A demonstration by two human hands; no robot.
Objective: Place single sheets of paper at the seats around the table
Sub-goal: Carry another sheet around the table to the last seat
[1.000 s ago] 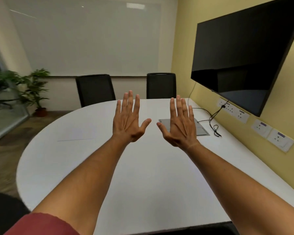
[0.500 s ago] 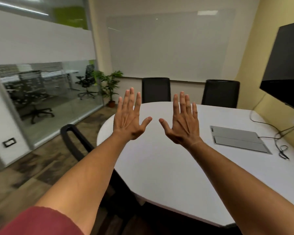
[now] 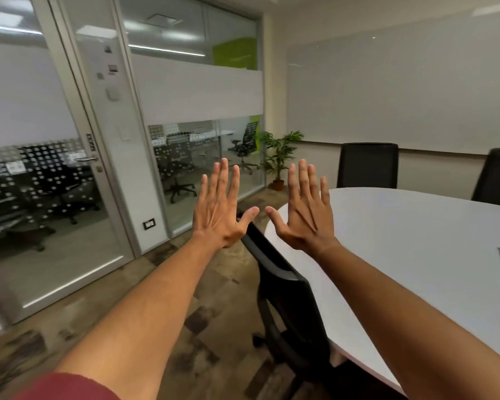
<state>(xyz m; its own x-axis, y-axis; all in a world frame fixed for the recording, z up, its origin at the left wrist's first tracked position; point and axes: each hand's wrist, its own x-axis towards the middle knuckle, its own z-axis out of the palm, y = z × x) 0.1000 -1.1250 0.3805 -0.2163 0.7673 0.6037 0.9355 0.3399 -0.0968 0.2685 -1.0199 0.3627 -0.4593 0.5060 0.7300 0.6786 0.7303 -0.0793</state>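
Both my arms are stretched out in front of me, backs of the hands toward the camera. My left hand (image 3: 220, 209) is held up over the floor with fingers spread and nothing in it. My right hand (image 3: 305, 212) is raised the same way above the left end of the white oval table (image 3: 416, 241), fingers apart and empty. No sheet of paper is visible on the part of the table in view.
A black chair (image 3: 283, 290) is pushed in at the table's near left edge, below my hands. Two more black chairs (image 3: 367, 166) stand at the far side. A glass wall and door (image 3: 70, 168) are to the left, a potted plant (image 3: 280, 157) in the corner.
The view has swung left, from the table and wall screen to the glass door and partition. My hands stay raised and spread in the same pose.
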